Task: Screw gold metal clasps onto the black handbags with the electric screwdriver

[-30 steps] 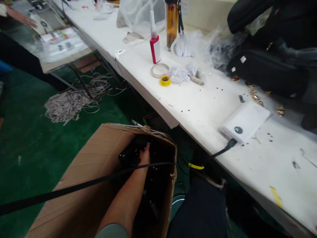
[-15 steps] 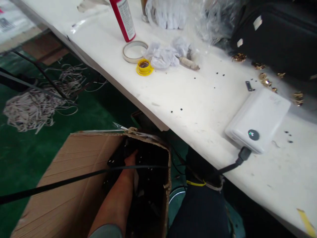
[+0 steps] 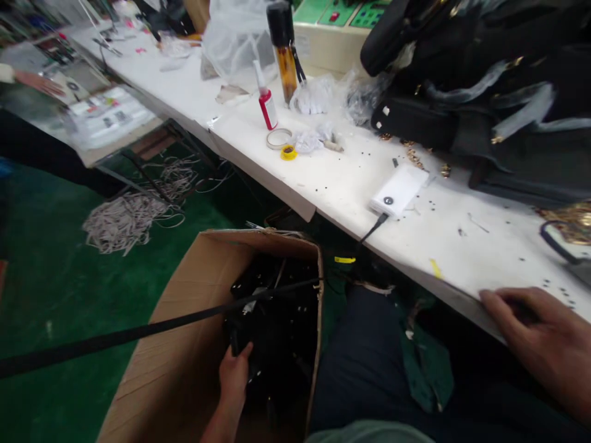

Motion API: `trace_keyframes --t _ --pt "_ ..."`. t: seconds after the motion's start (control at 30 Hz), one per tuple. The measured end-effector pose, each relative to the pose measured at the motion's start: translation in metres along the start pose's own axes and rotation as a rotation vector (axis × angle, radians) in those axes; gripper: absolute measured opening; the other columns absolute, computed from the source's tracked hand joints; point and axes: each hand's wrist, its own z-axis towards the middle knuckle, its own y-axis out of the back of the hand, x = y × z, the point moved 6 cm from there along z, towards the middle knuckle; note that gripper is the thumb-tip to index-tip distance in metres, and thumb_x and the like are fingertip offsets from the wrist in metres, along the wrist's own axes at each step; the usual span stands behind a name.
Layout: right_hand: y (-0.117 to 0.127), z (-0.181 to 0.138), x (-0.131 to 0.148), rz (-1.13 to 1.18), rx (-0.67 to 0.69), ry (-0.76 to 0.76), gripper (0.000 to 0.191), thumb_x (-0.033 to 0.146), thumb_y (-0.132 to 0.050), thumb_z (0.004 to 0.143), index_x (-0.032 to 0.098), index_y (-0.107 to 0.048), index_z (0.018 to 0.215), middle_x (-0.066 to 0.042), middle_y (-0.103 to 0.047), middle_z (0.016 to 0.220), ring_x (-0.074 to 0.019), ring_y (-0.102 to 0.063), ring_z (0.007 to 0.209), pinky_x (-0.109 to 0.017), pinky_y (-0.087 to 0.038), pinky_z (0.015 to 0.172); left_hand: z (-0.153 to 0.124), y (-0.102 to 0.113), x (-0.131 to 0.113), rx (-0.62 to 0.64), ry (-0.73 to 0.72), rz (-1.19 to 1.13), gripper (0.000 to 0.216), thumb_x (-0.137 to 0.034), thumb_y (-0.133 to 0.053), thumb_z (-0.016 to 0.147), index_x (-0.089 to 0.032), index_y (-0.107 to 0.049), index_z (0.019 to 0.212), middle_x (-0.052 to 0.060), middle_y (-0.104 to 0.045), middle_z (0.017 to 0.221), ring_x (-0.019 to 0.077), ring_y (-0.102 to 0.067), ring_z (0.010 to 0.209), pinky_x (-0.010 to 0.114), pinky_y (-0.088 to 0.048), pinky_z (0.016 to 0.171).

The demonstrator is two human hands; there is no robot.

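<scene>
Inside a tall open cardboard box (image 3: 178,295), my left hand (image 3: 234,372) is closed on a black, soft-looking piece (image 3: 265,335), possibly a bag. More dark pieces with small shiny spots lie around it, their shapes lost in shadow. A black strap (image 3: 138,335) crosses in front of the box opening. My right hand (image 3: 540,344) rests at the front edge of the white table (image 3: 466,258), its fingers loosely bent with a gap between thumb and forefinger. Nothing visible is in it.
On the table are a white power bank (image 3: 401,191) with a black cable, a yellow cap (image 3: 289,152), a tape roll (image 3: 278,139), a red bottle (image 3: 268,111) and black bags (image 3: 508,123). Tangled strips (image 3: 124,218) lie on the floor. A co-worker's hand (image 3: 39,81) shows far left.
The view has pulled back and shows more of the table. My left hand has drawn nearer within the box and now grips a black piece. My right hand has come into view.
</scene>
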Motion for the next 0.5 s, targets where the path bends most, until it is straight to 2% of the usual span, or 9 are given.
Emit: trace_keyframes --t 0.13,0.27,0.3,0.37,0.43,0.5 --pt "0.006 0.002 0.004 0.102 0.017 0.014 0.043 0.064 -0.052 0.082 0.026 -0.071 0.083 -0.002 -0.075 0.092 -0.0246 -0.069 0.078 -0.035 -0.045 0.066 -0.077 0.065 -0.058 0.124 -0.232 0.079 0.053 -0.044 -0.077 0.068 -0.018 -0.071 0.114 0.005 -0.08 0.096 0.0309 -0.075 0.095 0.037 -0.061 0.082" --pt "0.026 -0.02 0.013 0.411 0.056 0.11 0.036 0.056 -0.058 0.082 0.024 -0.073 0.091 -0.004 -0.075 0.096 -0.0234 -0.067 0.079 -0.035 -0.048 0.074 -0.179 0.109 -0.121 0.411 -0.433 0.204 0.049 -0.052 -0.078 0.072 -0.02 -0.073 0.109 0.004 -0.079 0.101 0.0304 -0.075 0.096 0.036 -0.061 0.085" --pt "0.034 -0.032 0.018 0.501 0.069 0.157 0.035 0.054 -0.06 0.083 0.023 -0.073 0.093 -0.005 -0.074 0.095 -0.0234 -0.067 0.081 -0.035 -0.049 0.076 -0.207 0.116 -0.131 0.498 -0.487 0.241 0.047 -0.052 -0.079 0.072 -0.021 -0.074 0.106 0.004 -0.079 0.099 0.0304 -0.075 0.095 0.036 -0.062 0.083" --pt "0.053 -0.063 0.03 0.677 0.143 0.251 0.032 0.051 -0.061 0.086 0.022 -0.073 0.095 -0.005 -0.073 0.092 -0.0228 -0.067 0.083 -0.034 -0.049 0.077 -0.258 0.13 -0.147 0.555 -0.599 0.328 0.039 -0.053 -0.077 0.073 -0.023 -0.075 0.098 0.001 -0.079 0.09 0.0284 -0.075 0.086 0.034 -0.063 0.075" --pt "0.07 -0.101 0.04 0.862 0.277 0.321 0.029 0.047 -0.061 0.09 0.021 -0.072 0.097 -0.005 -0.072 0.091 -0.0216 -0.066 0.084 -0.032 -0.049 0.077 -0.304 0.134 -0.159 0.546 -0.758 0.421 0.032 -0.053 -0.076 0.074 -0.025 -0.075 0.089 0.0 -0.077 0.081 0.025 -0.074 0.077 0.03 -0.062 0.068" --pt "0.089 -0.136 0.043 1.019 0.407 0.377 0.029 0.046 -0.061 0.092 0.02 -0.072 0.096 -0.005 -0.071 0.091 -0.0204 -0.064 0.084 -0.03 -0.049 0.076 -0.348 0.126 -0.172 0.525 -0.986 0.532 0.027 -0.052 -0.076 0.075 -0.026 -0.075 0.082 -0.001 -0.074 0.074 0.0216 -0.071 0.072 0.025 -0.06 0.065"
